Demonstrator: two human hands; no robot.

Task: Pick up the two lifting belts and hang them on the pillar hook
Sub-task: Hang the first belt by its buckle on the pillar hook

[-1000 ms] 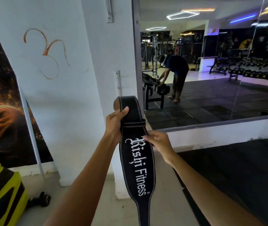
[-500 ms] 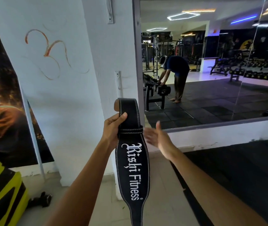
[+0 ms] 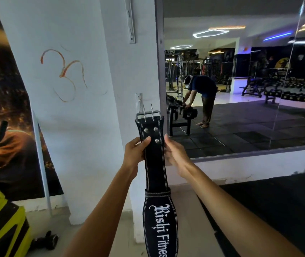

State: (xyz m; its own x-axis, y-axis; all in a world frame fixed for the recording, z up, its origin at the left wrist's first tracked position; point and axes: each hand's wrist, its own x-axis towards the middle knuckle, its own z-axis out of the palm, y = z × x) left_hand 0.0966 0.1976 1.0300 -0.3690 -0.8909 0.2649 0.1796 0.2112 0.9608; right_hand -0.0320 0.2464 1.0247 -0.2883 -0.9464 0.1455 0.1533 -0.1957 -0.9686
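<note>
Left hand pinches the black belt just below its buckle, thumb across the front near the rivets. Right hand is loosely curled against the belt's other edge, so I can't tell if it's really gripping. Belt hangs upright, buckle prongs up, right in front of the white pillar and its hook.

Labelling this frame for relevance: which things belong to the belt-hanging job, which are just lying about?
Job:
black leather lifting belt
left hand
right hand
white metal hook bracket on the pillar

Lying about:
small black dumbbell on floor
yellow-and-black object
wall mirror
</note>
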